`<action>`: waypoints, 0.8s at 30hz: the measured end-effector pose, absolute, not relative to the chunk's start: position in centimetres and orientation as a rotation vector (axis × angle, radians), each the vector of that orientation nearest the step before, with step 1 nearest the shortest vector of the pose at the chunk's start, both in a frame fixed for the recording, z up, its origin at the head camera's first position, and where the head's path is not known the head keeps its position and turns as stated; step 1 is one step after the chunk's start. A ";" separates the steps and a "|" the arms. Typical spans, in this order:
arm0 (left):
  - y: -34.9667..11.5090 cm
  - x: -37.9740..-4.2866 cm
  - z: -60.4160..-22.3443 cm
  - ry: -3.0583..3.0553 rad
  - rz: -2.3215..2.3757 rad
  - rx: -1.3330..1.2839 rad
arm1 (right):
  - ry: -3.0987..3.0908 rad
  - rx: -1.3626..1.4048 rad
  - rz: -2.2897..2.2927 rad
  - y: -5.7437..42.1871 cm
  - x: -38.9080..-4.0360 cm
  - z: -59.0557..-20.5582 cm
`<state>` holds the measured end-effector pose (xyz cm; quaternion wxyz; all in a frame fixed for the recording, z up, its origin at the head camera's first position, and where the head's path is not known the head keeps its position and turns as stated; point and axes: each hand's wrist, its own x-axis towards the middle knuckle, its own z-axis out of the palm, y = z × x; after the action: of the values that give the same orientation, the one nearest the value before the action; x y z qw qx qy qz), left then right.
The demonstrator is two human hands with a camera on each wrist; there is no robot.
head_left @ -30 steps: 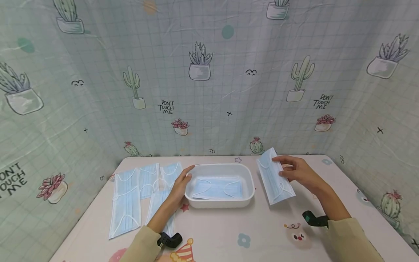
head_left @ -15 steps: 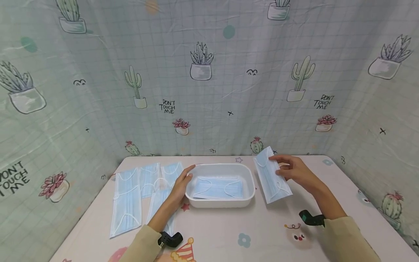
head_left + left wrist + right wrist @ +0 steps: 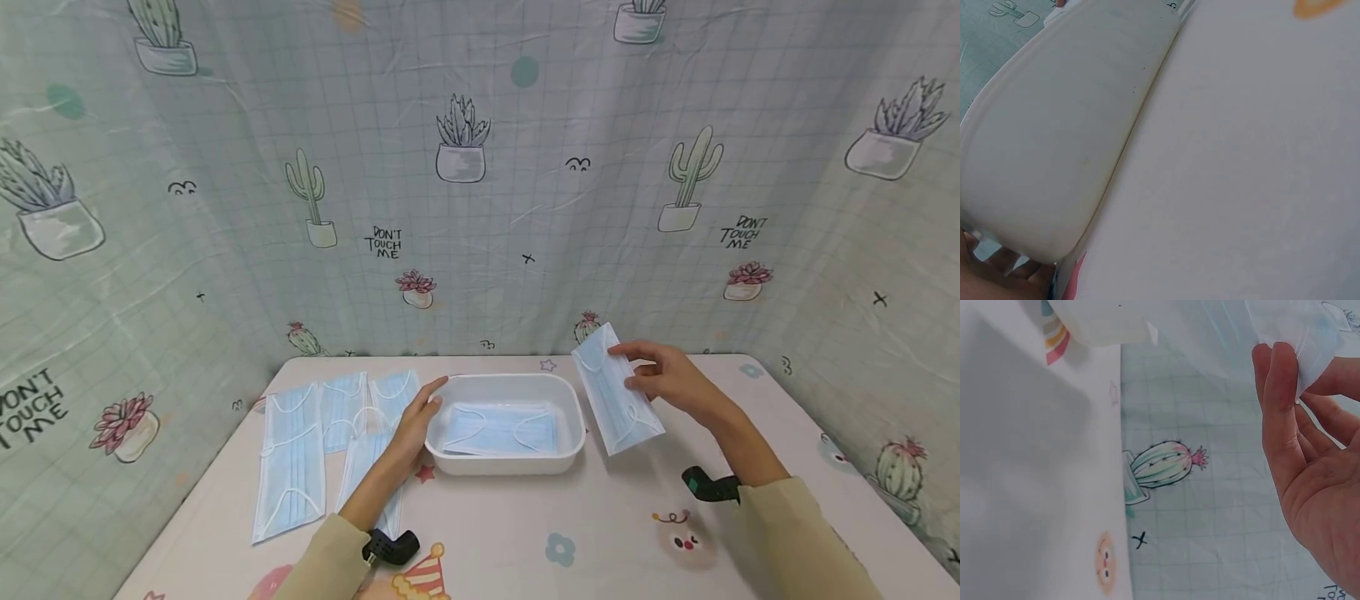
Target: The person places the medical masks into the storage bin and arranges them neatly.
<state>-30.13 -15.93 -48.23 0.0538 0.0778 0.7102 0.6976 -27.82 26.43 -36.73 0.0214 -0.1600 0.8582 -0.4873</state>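
The right hand [image 3: 677, 379] pinched a pleated face mask [image 3: 606, 387] beside the right edge of the white tub [image 3: 506, 468], left hand [image 3: 414, 422] gripping its left edge; the apparent transfer next called for levelling.

it looks like a small curtained booth, cactus-print cloth [image 3: 495, 217] hanging around a table [image 3: 495, 525].

Pale printed table [image 3: 495, 525], 1 white tub [image 3: 506, 467], blue masks [image 3: 291, 471] beside it

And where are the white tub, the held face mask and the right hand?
White tub [image 3: 506, 467], head view, front wall.
Held face mask [image 3: 611, 396], head view, pleated middle.
Right hand [image 3: 671, 377], head view, its middle.
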 end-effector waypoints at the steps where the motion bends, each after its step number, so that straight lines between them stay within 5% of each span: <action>1: -16.0 -30.1 -48.2 2.160 2.119 0.236 | 2.652 -0.503 -1.514 26.3 -27.9 -36.5; 24: -15.8 -30.2 -47.9 2.151 2.118 0.227 | 2.620 -0.645 -1.429 22.3 -30.0 -31.8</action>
<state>-30.25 -15.77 -47.88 0.0570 0.0749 0.7093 0.6986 -30.00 22.30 -31.83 0.0439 -0.2109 0.8573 -0.4676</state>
